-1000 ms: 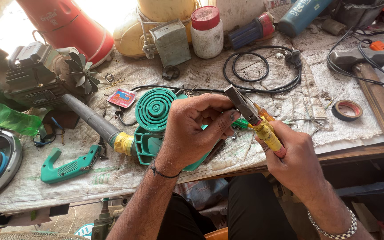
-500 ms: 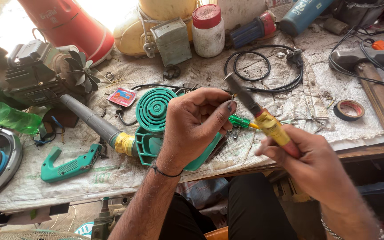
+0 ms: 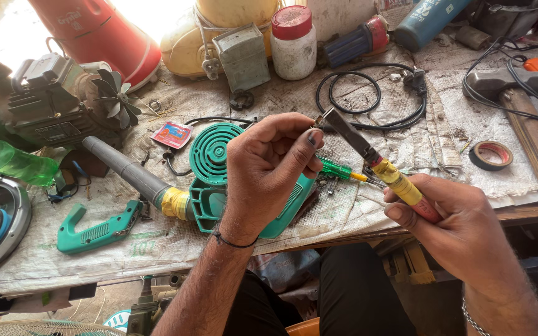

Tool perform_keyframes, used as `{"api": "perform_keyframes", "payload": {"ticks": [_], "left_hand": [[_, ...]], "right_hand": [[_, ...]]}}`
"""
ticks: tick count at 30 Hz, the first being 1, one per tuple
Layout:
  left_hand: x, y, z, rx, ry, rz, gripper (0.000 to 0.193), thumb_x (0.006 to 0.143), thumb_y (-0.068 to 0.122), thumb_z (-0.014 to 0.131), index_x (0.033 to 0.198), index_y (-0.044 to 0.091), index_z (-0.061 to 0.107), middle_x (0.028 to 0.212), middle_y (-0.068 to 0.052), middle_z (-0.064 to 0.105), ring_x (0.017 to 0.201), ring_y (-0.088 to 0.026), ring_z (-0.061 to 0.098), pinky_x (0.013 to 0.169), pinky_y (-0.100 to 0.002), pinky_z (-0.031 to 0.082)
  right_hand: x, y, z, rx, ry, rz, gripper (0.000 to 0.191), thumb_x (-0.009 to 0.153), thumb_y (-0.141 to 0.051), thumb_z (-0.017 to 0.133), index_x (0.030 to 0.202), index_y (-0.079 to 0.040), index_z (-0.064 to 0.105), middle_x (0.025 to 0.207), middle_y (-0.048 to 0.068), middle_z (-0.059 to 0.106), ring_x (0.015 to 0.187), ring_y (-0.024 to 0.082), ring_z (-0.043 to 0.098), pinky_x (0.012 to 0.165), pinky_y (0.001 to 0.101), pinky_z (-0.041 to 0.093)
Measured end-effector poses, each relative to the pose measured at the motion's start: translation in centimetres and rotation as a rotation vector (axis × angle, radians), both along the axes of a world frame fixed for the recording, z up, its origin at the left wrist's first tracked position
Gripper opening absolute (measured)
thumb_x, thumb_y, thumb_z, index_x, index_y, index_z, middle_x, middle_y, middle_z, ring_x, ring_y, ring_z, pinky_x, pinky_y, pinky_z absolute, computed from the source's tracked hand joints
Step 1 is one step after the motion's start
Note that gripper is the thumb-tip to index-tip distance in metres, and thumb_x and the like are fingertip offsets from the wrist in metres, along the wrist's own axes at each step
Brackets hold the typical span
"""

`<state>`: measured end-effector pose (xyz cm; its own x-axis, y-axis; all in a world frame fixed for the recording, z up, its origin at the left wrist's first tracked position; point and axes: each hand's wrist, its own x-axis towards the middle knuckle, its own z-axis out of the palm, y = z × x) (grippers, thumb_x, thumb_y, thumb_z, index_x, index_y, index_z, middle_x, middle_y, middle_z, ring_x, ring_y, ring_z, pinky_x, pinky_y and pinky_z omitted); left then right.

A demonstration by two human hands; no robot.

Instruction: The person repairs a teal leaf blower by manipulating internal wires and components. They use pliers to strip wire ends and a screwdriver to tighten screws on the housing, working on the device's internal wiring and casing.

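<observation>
The right hand (image 3: 462, 233) grips a soldering iron (image 3: 375, 163) by its handle, fingers wrapped tight around the red and yellow grip; the dark metal shaft slants up and to the left, its tip close to the fingertips of the left hand (image 3: 272, 171). The left hand is raised above the bench, thumb and forefinger pinched together on something small just at the iron's tip; what it pinches is too small to make out; the other fingers curl inward.

Under the left hand lies a green blower (image 3: 219, 180) with its round grille facing up and a grey nozzle (image 3: 129, 171) running off to the left, joined by a band of yellow tape; a loose green handle piece (image 3: 98, 227) lies near it at the bench's front edge. A green screwdriver (image 3: 337, 169) rests on the cloth between the two hands. Farther back sit a coiled black cable (image 3: 368, 93) with its plug, a white jar with a red lid (image 3: 292, 43), and a grey metal box (image 3: 241, 57); a roll of tape (image 3: 490, 155) lies to the right; a motor with a small fan (image 3: 63, 102) stands at the left, beside a green bottle (image 3: 7, 160).
</observation>
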<state>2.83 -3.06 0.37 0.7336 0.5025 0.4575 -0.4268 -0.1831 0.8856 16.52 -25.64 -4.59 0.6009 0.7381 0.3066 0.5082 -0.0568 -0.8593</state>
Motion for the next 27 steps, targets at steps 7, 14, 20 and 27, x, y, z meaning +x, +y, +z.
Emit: {"api": "perform_keyframes", "payload": {"ticks": [7, 14, 20, 27], "left_hand": [[0.0, 0.1, 0.3, 0.003, 0.001, -0.009, 0.017, 0.102, 0.004, 0.069, 0.115, -0.007, 0.069, 0.091, -0.006, 0.073, 0.078, -0.008, 0.073, 0.063, -0.023, 0.062], [0.0, 0.0, 0.6, 0.026, 0.072, 0.013, 0.018, 0.101, 0.007, 0.07, 0.113, -0.006, 0.07, 0.088, -0.004, 0.074, 0.075, -0.006, 0.073, 0.062, -0.021, 0.061], [0.0, 0.0, 0.7, 0.064, 0.084, 0.032, 0.018, 0.1, 0.008, 0.07, 0.112, -0.005, 0.07, 0.087, -0.003, 0.074, 0.074, -0.005, 0.073, 0.061, -0.021, 0.061], [0.0, 0.1, 0.6, 0.033, 0.103, 0.027, 0.015, 0.1, 0.007, 0.071, 0.108, -0.005, 0.07, 0.082, -0.004, 0.073, 0.07, -0.006, 0.071, 0.058, -0.021, 0.06]], "right_hand": [[0.0, 0.3, 0.4, 0.015, 0.024, 0.03, 0.014, 0.085, -0.008, 0.078, 0.097, -0.002, 0.075, 0.071, 0.0, 0.066, 0.069, 0.005, 0.057, 0.06, 0.023, 0.047], [-0.1, 0.6, 0.5, -0.018, -0.033, 0.011, 0.01, 0.082, -0.01, 0.079, 0.086, -0.003, 0.074, 0.062, -0.002, 0.06, 0.06, 0.006, 0.052, 0.053, 0.0252, 0.043], [-0.2, 0.7, 1.0, -0.038, -0.029, 0.007, 0.009, 0.083, -0.01, 0.079, 0.085, -0.003, 0.073, 0.061, -0.001, 0.057, 0.059, 0.006, 0.049, 0.052, 0.0254, 0.041], [-1.8, 1.5, 1.4, -0.056, -0.33, -0.187, 0.015, 0.079, -0.008, 0.082, 0.085, -0.002, 0.069, 0.06, 0.005, 0.051, 0.053, 0.015, 0.049, 0.054, 0.0317, 0.042]]}}
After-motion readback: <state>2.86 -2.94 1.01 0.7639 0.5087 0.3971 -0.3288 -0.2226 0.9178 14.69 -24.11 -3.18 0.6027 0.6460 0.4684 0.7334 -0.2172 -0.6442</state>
